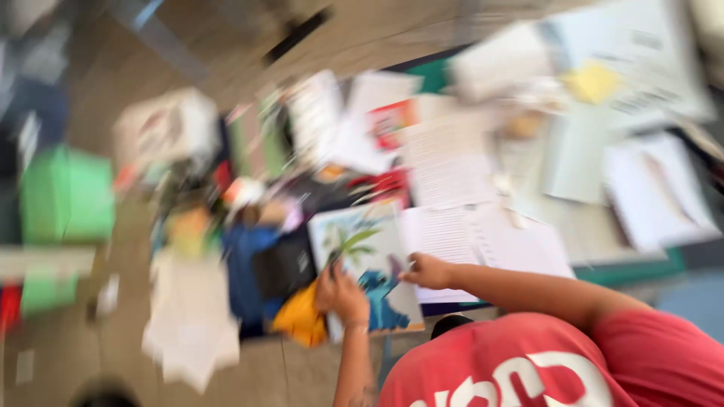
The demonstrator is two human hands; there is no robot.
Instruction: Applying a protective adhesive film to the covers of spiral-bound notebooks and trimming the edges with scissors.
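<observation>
Clasping the picture book [375, 260] in your closed left hand [343, 295], you left the papers [452, 162] scattered beyond (right hand [427, 270] touched its right edge, grip too blurred to tell).

Picture book [373, 271], palm tree and blue creature cover, flat on cluttered table, blurred
</observation>
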